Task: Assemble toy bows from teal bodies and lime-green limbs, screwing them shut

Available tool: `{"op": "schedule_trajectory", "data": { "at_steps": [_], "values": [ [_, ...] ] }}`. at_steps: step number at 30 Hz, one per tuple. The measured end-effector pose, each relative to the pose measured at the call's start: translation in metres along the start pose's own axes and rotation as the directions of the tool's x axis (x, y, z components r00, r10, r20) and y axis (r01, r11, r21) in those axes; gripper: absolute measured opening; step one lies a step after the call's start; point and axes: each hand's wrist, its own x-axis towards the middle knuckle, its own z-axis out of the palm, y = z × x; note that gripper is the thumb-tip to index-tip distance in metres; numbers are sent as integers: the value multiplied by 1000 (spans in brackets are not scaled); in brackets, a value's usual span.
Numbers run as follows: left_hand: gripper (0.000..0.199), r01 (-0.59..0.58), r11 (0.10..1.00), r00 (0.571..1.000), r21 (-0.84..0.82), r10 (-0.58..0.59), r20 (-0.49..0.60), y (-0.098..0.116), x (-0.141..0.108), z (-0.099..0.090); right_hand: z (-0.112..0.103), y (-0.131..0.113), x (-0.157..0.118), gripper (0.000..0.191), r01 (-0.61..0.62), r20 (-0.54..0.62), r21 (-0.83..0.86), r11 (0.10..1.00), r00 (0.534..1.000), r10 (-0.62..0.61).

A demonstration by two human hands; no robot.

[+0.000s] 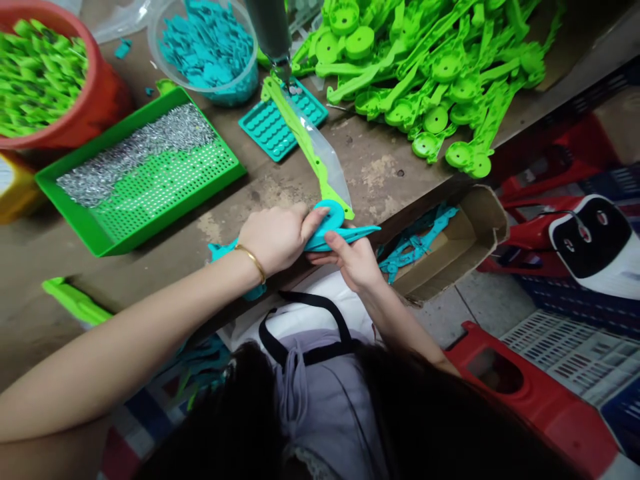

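Note:
At the table's front edge, my left hand (275, 237), with a gold bangle on its wrist, grips a blue plastic piece (331, 215) that has a round end. My right hand (353, 257) holds the same piece from the other side, thumb on top, beside a pointed part sticking out to the right. Just beyond the hands lies a long green plastic part (307, 143) with a clear blade-like sheet. Its far end is over a teal ridged tray (280, 123), under a dark vertical tool (270, 30). More blue plastic shows behind my left wrist.
A green basket (165, 193) of small metal pieces, a red tub (100, 87) of green parts and a clear tub (240, 87) of blue pieces stand left. Green parts (435, 73) are heaped at the back right. An open cardboard box (450, 260) with blue parts is right of my hands.

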Motion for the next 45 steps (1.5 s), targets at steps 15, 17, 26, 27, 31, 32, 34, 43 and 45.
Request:
{"op": "schedule_trajectory", "data": {
  "at_steps": [15,17,26,27,31,32,34,43,45],
  "values": [
    [61,67,997,998,35,-66,-21,-45,-34,21,-15,-2,-4,51,14,-44,-82,997,999,-17],
    [64,65,998,998,23,-65,-13,-39,-31,21,-14,-2,-5,50,43,-76,-64,997,996,-47],
    [48,22,980,983,-199,-58,-175,-78,-68,24,-20,-14,-1,41,136,-190,6,991,973,-133],
    [49,79,981,988,-178,-100,-113,-84,-77,28,-23,-17,1,41,152,-195,2,988,969,-149],
    [52,172,982,985,-84,-172,-1,-95,-94,39,-24,-25,7,45,206,-199,-40,978,957,-210],
    [52,176,982,984,-72,-178,-14,-95,-94,40,-21,-24,8,48,214,-201,-45,976,955,-219],
    [55,186,981,982,-56,-187,-25,-93,-91,40,-8,-15,7,55,192,-178,-58,980,964,-200],
    [60,128,985,990,-113,-133,-41,-89,-93,32,65,41,-12,43,202,0,-598,776,968,-252],
    [54,54,990,997,-129,-61,-52,-98,-104,32,63,38,-9,43,249,-7,-586,771,950,-312]
  ]
}}
